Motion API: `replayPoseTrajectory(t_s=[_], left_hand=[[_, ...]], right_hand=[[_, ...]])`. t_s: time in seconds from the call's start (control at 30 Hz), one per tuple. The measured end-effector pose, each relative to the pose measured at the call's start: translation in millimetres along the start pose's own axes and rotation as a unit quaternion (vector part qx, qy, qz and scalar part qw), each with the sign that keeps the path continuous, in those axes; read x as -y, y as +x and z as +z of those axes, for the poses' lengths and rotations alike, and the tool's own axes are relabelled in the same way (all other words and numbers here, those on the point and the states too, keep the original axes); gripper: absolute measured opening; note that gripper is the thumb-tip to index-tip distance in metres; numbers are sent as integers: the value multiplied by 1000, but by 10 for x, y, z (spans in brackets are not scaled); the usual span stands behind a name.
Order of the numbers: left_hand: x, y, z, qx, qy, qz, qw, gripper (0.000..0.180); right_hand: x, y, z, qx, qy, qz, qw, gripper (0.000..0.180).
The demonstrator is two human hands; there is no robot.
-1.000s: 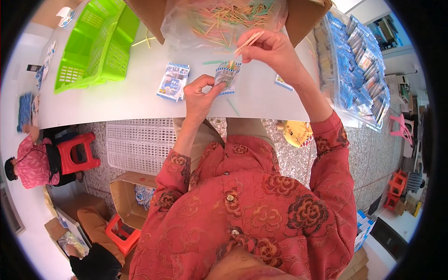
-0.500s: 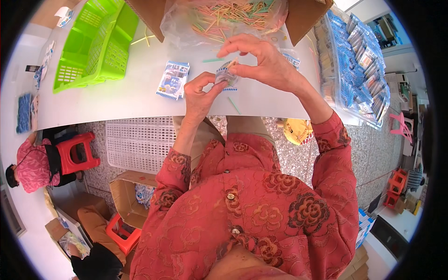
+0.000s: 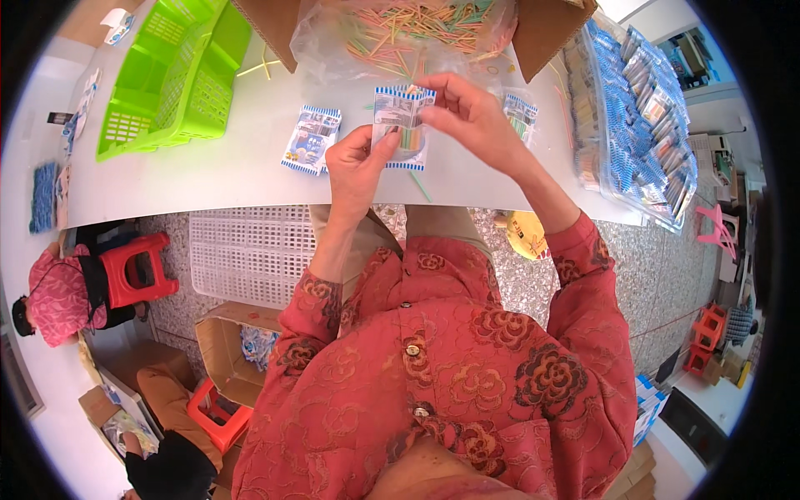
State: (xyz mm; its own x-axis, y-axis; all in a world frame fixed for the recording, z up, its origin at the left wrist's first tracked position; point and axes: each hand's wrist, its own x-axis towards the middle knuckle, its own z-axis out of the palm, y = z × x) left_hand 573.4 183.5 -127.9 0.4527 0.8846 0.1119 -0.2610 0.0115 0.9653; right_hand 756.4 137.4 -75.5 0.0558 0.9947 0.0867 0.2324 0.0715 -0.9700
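Above the white table I hold up a small blue-and-white packet (image 3: 398,110) with striped ends. Thin pastel sticks show through its clear lower part. My left hand (image 3: 354,171) is closed on the packet's lower left side, thumb in front. At the upper right edge, the fingers and thumb of my right hand (image 3: 473,123) pinch the same packet. Part of another striped packet (image 3: 406,165) seems to lie behind it on the table. A similar packet (image 3: 312,140) lies left of my left hand. One more packet (image 3: 518,115) is partly hidden beyond my right wrist.
At the far side, a cardboard box (image 3: 554,29) holds a plastic bag of loose pastel sticks (image 3: 421,29). Left stands a green basket (image 3: 192,104); right, a clear bin full of packets (image 3: 637,117). A green stick (image 3: 420,186) lies near the edge. Two people sit lower left.
The packet, crumpled between my fingers before, is now held up flatter with its printed face showing. My right hand has shifted right and its fingers have come down onto the packet's edge.
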Motion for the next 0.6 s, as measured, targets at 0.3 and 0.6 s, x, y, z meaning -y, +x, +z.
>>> replayPoseTrajectory(t_s=[0.3,0.6], left_hand=[[-145,62,-52,-15,196,134,971,12],[-185,24,2,27,15,9,999,10]], right_hand=[[59,-104,2,-47,-160,-83,983,16],[22,-145,14,3,-87,-43,995,17]])
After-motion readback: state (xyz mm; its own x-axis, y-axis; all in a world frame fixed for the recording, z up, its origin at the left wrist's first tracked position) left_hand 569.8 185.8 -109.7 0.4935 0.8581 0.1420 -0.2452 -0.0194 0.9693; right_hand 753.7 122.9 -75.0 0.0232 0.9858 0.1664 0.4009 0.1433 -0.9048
